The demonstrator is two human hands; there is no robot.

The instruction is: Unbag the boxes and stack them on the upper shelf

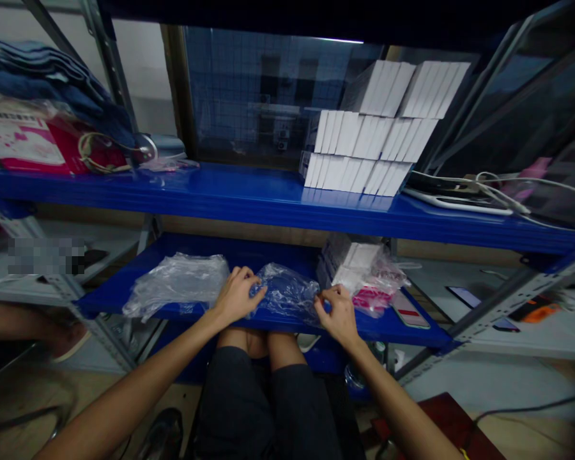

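Note:
A crumpled clear plastic bag (287, 287) lies spread between my hands on the lower blue shelf. My left hand (237, 297) has curled fingers and a thumb closing on the bag's left edge. At the bag's right edge, my right hand (338, 313) pinches the film between thumb and forefinger. A flat pile of clear plastic bags (177, 284) rests just left of my left hand. Behind my right hand stand white boxes (357, 252), partly covered by a crinkled plastic bag with pink print (376, 291).
Rows of stacked white boxes (364, 153) stand on the upper blue shelf (239, 188). A phone (412, 312) lies at the lower shelf's right end. Folded cloth and a red-and-white carton (33, 144) sit upper left. Cables and a white tray (460, 201) are upper right. Another person's limb shows at left.

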